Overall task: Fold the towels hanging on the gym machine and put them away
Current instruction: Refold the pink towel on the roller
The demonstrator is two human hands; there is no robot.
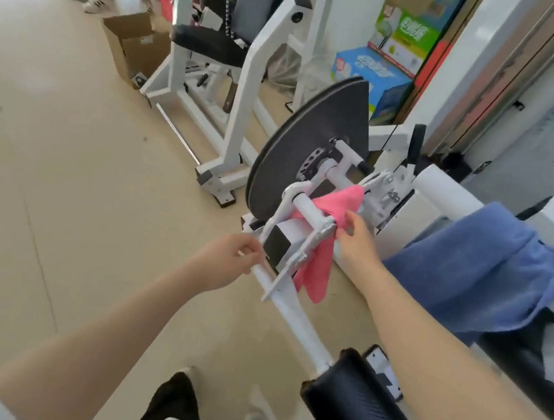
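A pink towel (331,214) hangs over a white crossbar of the gym machine (308,211), its lower end dangling beside the bracket. My right hand (359,241) reaches in from the right and its fingers touch the pink towel at the bar; a firm grip cannot be made out. Left of the bracket, my left hand (227,263) has loosely curled fingers close to the machine's white arm, and nothing shows in it. A larger blue towel (484,268) is draped over a white padded roller (452,192) further right.
A big dark disc (298,155) stands just behind the pink towel. A black padded roller (365,401) lies near my legs. Another white machine, a cardboard box (131,41) and stacked cartons stand at the back. A person's legs are at top left. Beige floor spreads out on the left.
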